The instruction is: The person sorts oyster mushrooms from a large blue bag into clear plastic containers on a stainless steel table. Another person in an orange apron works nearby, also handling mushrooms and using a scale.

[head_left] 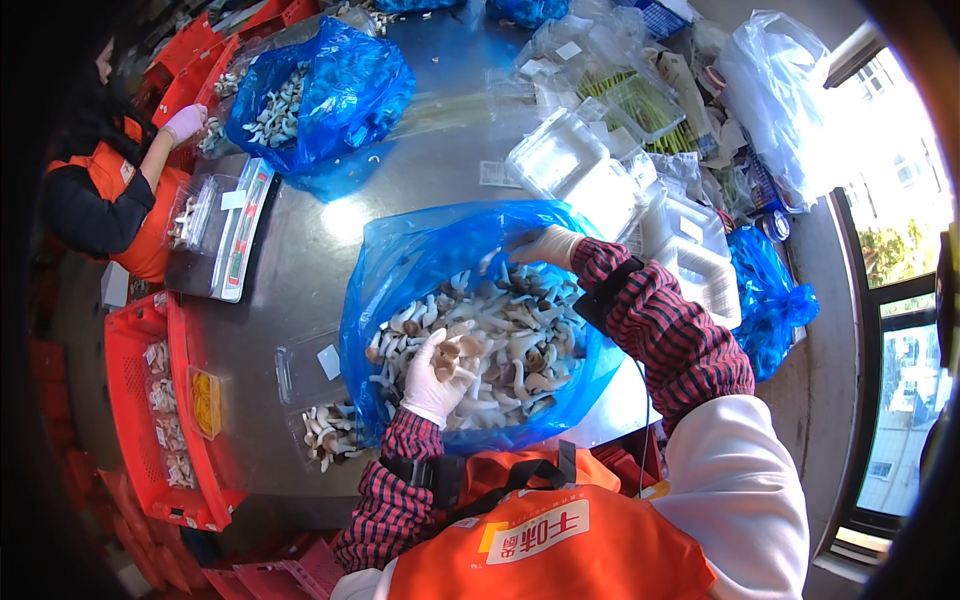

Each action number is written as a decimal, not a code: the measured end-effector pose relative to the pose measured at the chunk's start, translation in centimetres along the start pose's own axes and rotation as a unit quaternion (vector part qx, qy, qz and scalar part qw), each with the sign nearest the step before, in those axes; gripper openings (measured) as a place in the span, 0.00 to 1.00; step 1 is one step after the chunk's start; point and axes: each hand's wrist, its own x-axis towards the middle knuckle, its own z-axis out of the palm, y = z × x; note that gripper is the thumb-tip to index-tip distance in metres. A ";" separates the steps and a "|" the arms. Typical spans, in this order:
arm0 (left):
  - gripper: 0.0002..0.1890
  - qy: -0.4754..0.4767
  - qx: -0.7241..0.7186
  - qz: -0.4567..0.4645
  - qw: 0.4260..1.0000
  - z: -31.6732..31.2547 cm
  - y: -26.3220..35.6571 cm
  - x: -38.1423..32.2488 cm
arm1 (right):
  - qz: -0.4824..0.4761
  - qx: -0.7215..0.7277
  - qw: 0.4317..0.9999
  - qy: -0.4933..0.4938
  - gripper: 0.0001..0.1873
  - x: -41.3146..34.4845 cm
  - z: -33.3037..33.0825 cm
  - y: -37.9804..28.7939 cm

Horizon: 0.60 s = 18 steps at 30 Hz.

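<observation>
A large blue plastic bag (405, 236) lies wide open before me, filled with loose mushrooms (517, 341) with pale stems and grey-brown caps. My left hand (435, 386), in a white glove, grips a small cluster of mushrooms (456, 356) over the near left part of the heap. My right hand (551, 246), also gloved, reaches in at the bag's far right side. Its fingers are blurred and partly shaded, so their grip is unclear. Left of the bag, an open clear plastic clamshell box (307, 375) holds mushrooms (328, 433), partly covered by the bag's edge.
Clear clamshell boxes (694, 277) are stacked at right. A red crate (176, 360) of packed mushrooms and a tub of yellow rubber bands (204, 403) stand left. Beyond are a scale (240, 225), another blue bag (337, 82) and a co-worker's gloved hand (186, 124).
</observation>
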 end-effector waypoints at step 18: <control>0.22 0.047 0.023 0.002 0.999 -1.4 -0.2 0.0 | -0.042 0.068 0.996 0.031 0.12 -1.9 -0.3 -1.3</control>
